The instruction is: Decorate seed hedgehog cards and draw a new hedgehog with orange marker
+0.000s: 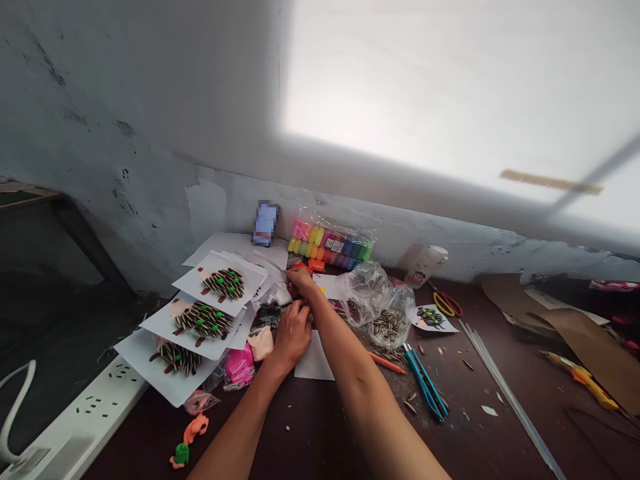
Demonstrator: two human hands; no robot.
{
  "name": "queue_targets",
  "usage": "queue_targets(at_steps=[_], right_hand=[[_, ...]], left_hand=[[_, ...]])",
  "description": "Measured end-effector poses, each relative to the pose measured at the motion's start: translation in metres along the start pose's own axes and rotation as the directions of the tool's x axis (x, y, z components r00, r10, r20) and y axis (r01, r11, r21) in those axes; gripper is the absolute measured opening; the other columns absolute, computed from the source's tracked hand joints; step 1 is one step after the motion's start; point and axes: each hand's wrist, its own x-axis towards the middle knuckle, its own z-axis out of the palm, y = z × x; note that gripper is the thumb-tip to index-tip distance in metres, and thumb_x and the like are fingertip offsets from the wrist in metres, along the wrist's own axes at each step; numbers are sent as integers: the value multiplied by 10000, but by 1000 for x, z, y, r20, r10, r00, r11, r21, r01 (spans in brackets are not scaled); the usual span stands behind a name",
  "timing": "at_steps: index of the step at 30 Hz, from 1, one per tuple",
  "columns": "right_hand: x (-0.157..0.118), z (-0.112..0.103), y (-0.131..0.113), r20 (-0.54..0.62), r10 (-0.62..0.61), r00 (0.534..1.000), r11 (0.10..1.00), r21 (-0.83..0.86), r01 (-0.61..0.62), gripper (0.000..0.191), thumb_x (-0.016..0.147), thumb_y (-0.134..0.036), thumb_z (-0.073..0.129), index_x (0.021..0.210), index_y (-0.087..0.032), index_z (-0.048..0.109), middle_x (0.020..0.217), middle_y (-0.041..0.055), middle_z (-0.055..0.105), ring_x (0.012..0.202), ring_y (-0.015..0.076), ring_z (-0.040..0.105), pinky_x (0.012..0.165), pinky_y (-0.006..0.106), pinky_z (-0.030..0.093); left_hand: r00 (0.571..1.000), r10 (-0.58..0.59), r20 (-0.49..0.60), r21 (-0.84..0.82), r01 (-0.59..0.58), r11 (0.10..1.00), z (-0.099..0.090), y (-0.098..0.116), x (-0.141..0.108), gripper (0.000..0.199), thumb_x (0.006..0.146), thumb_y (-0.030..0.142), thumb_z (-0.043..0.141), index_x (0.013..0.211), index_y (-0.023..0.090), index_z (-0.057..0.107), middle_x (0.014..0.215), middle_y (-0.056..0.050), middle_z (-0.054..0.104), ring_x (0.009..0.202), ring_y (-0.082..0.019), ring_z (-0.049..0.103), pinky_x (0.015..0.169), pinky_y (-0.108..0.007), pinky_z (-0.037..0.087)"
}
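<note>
My right hand point(300, 280) reaches over the packets at the middle of the table, its fingers drawn together near a clear bag of white clay point(280, 293). What they grip is too small to make out. Just below it, my left hand point(294, 333) is curled beside a black clay packet point(270, 315), its fingertips partly hidden. Under and between my forearms lies a blank white card point(311, 360). To the left, cards with sunflower-seed hedgehogs point(223, 283) dotted green lie in a stack. Pink clay point(239, 367) and pale clay point(261, 343) sit in wrappers beside it.
Sunflower seeds point(387, 328) fill a clear bag at right. Nearby are a blue utility knife point(425, 383), an orange pen point(387, 363), scissors point(447, 304) and glue sticks point(510, 400). Coloured clay packs point(330, 247), a phone point(265, 223) and a bottle point(427, 267) stand along the wall.
</note>
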Motion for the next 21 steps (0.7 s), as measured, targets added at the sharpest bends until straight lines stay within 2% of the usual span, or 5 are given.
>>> queue_targets(at_steps=[6,11,14,17,21], right_hand=[[-6,2,0,-27,55,998,998,-18,-55,204,841,-179,626,661,-199,532,395,-69,385,377,90,347,400,202,361],[-3,-9,-4,-102,-19,995,997,-73,12,197,869,-226,620,681,-171,592,471,-36,517,413,88,462,413,169,369],[-2,-33,0,-202,-85,976,992,-113,63,177,910,-228,544,772,-157,629,612,-13,624,464,72,505,439,148,380],[-4,-66,12,-295,-103,950,980,-193,46,194,899,-193,494,813,-134,657,680,16,666,509,91,545,474,166,414],[-15,-108,36,-394,-151,906,940,-341,8,228,837,-149,513,942,-112,712,885,91,733,784,169,674,707,242,530]], left_hand=[[1000,-3,1,22,3,1000,1,-1,0,233,867,18,498,966,171,642,1105,-109,622,1084,-257,597,973,-416,500],[1000,20,8,42,-20,999,3,-4,-1,223,890,41,490,968,173,651,1068,-108,629,1055,-257,601,949,-421,508],[999,43,-5,45,-42,998,4,-3,-2,225,886,52,510,1000,176,660,1096,-105,638,1070,-255,601,966,-421,503],[999,51,1,44,-51,998,3,-1,-3,193,897,98,543,1016,188,665,1123,-104,642,1087,-259,604,983,-426,498],[997,61,46,65,-64,996,0,3,-6,210,886,134,591,1074,195,662,1185,-125,642,1134,-284,598,1000,-442,488]])
